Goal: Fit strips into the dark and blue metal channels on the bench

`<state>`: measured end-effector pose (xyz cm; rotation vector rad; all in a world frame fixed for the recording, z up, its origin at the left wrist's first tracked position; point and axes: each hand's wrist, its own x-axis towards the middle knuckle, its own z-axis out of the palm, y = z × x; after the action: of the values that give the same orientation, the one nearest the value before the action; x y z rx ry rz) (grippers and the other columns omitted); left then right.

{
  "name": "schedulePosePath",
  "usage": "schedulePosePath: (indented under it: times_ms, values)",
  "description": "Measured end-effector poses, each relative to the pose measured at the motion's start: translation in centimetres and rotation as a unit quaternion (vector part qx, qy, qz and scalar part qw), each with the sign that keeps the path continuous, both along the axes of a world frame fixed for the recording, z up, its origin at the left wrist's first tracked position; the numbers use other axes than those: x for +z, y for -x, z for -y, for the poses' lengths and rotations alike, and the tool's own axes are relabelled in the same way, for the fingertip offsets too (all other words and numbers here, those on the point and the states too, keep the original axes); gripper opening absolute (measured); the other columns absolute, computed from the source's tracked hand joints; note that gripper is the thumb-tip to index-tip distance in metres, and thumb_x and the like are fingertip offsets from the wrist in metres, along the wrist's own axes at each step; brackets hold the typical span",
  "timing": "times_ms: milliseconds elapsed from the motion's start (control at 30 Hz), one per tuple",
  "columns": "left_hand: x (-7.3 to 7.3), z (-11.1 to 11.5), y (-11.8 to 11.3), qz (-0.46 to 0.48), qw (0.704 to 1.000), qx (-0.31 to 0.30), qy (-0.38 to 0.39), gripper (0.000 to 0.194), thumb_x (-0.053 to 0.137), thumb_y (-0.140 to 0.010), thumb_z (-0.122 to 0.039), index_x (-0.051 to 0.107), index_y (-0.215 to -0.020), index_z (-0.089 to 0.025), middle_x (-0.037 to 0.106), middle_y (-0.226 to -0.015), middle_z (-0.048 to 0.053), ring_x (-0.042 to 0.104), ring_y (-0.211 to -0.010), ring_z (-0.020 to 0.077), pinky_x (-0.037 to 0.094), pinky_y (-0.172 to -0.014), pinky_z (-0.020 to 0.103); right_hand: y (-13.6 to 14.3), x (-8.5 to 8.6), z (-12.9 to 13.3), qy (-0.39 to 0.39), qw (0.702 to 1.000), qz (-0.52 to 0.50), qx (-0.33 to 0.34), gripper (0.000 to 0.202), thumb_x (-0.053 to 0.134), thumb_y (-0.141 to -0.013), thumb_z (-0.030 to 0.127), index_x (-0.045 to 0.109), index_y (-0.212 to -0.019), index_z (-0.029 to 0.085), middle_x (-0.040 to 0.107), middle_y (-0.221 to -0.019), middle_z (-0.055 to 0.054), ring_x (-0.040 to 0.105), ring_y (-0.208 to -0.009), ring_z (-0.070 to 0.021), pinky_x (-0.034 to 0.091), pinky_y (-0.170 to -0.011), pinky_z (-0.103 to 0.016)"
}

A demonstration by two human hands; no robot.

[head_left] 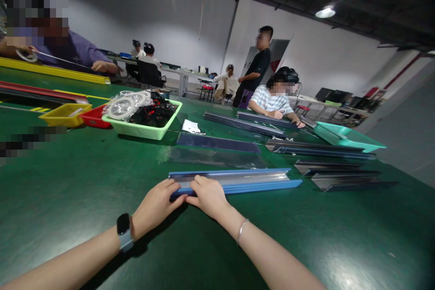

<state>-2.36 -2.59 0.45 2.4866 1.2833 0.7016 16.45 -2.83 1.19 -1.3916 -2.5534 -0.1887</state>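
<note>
A long blue channel-shaped profile (263,186) with a pale, shiny inner floor lies across the green table in front of me. My left hand (157,201) is closed around its left end, fingers over the edge and thumb at the near side. Just to the right, my right hand (210,195) grips the near wall, with fingertips reaching over into the channel and the thumb low outside. The two thumbs almost meet. What lies under my fingers is hidden. Behind the profile are a clear plastic sheet (217,157) and a bluish film strip (217,142).
Several dark channel profiles (346,180) lie to the right near a turquoise basket (353,138). At back left stand a light green basket (139,132) with tape rolls and dark parts, a red tray (97,117) and a yellow tray (63,115). Co-workers sit across the table.
</note>
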Motion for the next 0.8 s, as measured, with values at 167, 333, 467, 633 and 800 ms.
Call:
schedulePosePath:
  times_ms: [167, 333, 467, 633, 800]
  values:
    - [-0.09, -0.04, 0.01, 0.005, 1.0, -0.004, 0.005, 0.02, 0.049, -0.085, -0.034, 0.061, -0.085, -0.02, 0.06, -0.089, 0.005, 0.055, -0.085, 0.019, 0.045, -0.078, 0.031, 0.04, 0.27, 0.0, 0.008, 1.0, 0.003, -0.002, 0.028, 0.056, -0.081, 0.046, 0.056, -0.084, 0.018, 0.058, -0.087, -0.004, 0.057, -0.083, -0.0187, 0.043, -0.068, -0.027]
    - [0.21, 0.08, 0.03, 0.003, 1.0, -0.005, 0.009, 0.022, 0.046, -0.087, -0.035, 0.062, -0.086, -0.02, 0.061, -0.089, 0.006, 0.055, -0.086, 0.0196, 0.044, -0.08, 0.032, 0.0, 0.71, 0.06, 0.027, 1.0, 0.004, -0.007, 0.031, 0.054, -0.082, 0.049, 0.058, -0.084, 0.018, 0.059, -0.086, -0.004, 0.058, -0.081, -0.018, 0.043, -0.067, -0.027]
    - [0.47, 0.14, 0.0, 0.002, 1.0, -0.003, 0.014, 0.023, 0.044, -0.088, -0.034, 0.062, -0.086, -0.02, 0.06, -0.088, 0.006, 0.055, -0.086, 0.0197, 0.044, -0.078, 0.031, 0.03, 0.87, -0.02, 0.031, 0.999, 0.003, -0.01, 0.034, 0.053, -0.081, 0.052, 0.059, -0.083, 0.018, 0.059, -0.085, -0.004, 0.059, -0.079, -0.018, 0.043, -0.065, -0.026]
    - [0.62, 0.08, 0.06, -0.005, 1.0, -0.007, 0.003, 0.023, 0.043, -0.087, -0.033, 0.062, -0.087, -0.019, 0.06, -0.086, 0.006, 0.056, -0.085, 0.0195, 0.045, -0.078, 0.031, 0.05, 0.9, -0.34, 0.042, 0.999, 0.004, -0.007, 0.036, 0.054, -0.08, 0.054, 0.06, -0.082, 0.018, 0.06, -0.084, -0.003, 0.06, -0.078, -0.0182, 0.043, -0.064, -0.027]
    - [0.76, -0.05, 0.01, -0.027, 1.0, -0.008, -0.012, 0.024, 0.042, -0.088, -0.033, 0.061, -0.081, -0.018, 0.058, -0.082, 0.006, 0.056, -0.081, 0.0189, 0.045, -0.074, 0.03, -0.03, 0.92, -0.59, 0.051, 0.999, 0.007, -0.006, 0.039, 0.054, -0.079, 0.056, 0.06, -0.082, 0.018, 0.061, -0.084, -0.004, 0.06, -0.078, -0.019, 0.043, -0.065, -0.027]
